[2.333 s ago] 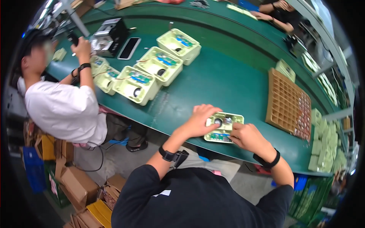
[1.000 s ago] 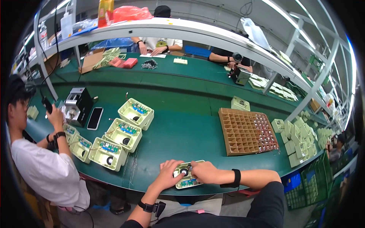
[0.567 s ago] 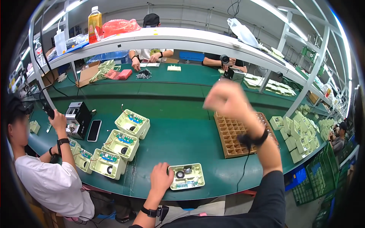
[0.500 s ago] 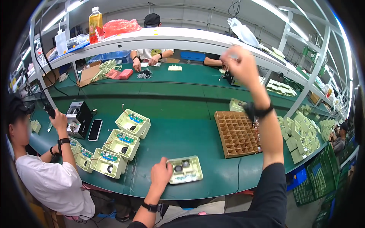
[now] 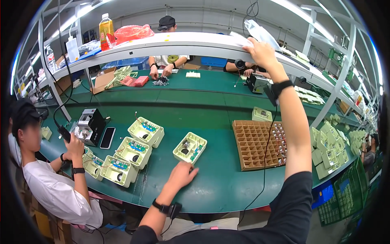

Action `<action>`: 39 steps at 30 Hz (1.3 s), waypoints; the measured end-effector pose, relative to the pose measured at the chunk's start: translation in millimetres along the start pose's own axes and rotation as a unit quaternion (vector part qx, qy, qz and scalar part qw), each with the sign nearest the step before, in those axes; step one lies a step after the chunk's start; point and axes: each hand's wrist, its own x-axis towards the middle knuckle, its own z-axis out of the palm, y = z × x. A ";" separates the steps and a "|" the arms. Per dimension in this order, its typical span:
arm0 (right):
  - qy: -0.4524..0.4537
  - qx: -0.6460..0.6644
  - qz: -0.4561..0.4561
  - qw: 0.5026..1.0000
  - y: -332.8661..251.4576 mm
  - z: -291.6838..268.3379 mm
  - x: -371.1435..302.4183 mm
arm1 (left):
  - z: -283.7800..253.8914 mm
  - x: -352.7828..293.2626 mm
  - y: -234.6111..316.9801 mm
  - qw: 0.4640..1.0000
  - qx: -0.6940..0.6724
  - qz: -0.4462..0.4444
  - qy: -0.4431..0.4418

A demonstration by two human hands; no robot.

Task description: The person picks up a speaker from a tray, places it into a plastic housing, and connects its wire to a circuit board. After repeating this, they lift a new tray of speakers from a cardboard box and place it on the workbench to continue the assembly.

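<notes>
A pale green plastic housing (image 5: 179, 155) lies on the table in front of me, with a round black part and a small circuit board inside. My left hand (image 5: 181, 175) rests at its near edge, thumb apart from the fingers, not wrapped round it. My right hand (image 5: 261, 53) is raised to the front edge of the white overhead shelf (image 5: 203, 47). Its thumb and forefinger are spread there, and nothing shows between them; the other fingers are partly hidden. A black band with a small device circles each wrist.
Several open housings with boards (image 5: 133, 151) stand to the left, beside a phone (image 5: 107, 138) and a black machine (image 5: 91, 126). A divided cardboard box (image 5: 254, 146) is at right, near a heap of pale green housings (image 5: 328, 150). A cable hangs across the box. A co-worker (image 5: 57, 183) sits at left.
The housing has moved forward and turned, and my left hand has shifted from its left side to its near edge. My right hand has come to the shelf edge.
</notes>
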 end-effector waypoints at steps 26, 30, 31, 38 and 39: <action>-0.192 0.895 0.296 0.273 -128.8 -41.9 -428.3 | -100.4 -188.5 -35.0 0.879 0.142 -0.201 0.409; -0.179 0.893 0.299 0.284 -132.3 -39.7 -435.0 | -96.1 -187.2 -55.0 0.870 0.158 -0.288 0.369; -0.179 0.893 0.297 0.286 -131.3 -38.7 -435.6 | -94.4 -183.7 -61.3 0.872 0.161 -0.307 0.345; -0.130 0.898 0.260 0.331 -128.1 -44.0 -447.7 | -89.9 -193.8 -93.1 0.869 0.221 -0.239 0.374; -0.134 0.899 0.255 0.331 -127.0 -45.4 -448.5 | -88.9 -197.2 -97.9 0.861 0.246 -0.221 0.385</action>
